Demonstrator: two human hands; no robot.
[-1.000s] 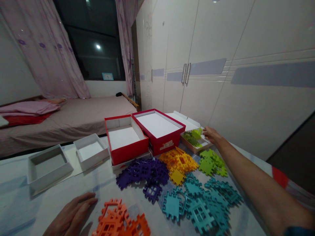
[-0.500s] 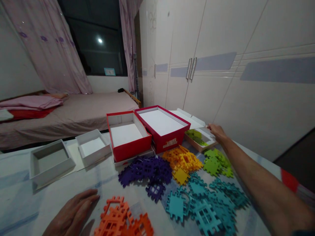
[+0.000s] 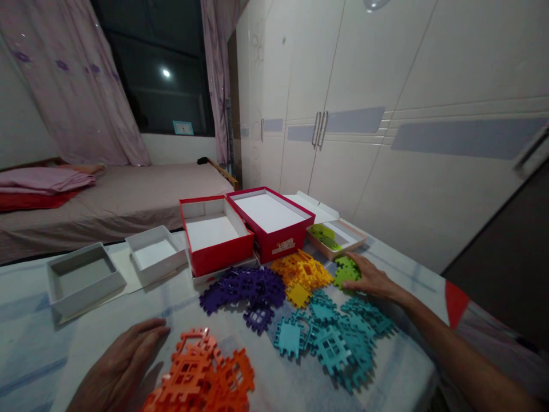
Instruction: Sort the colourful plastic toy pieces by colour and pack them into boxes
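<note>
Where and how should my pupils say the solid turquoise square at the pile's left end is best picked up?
The solid turquoise square is probably best pinched by its toothed left edge, coming from the left: it seems to lie nearly flat, that edge is clear of other pieces, and the turquoise pile crowds its right side.

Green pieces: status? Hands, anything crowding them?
Right hand cupped at green pieces, grip unclear. Left hand resting beside orange pieces. Yellow pile, teal pile close by.
</note>
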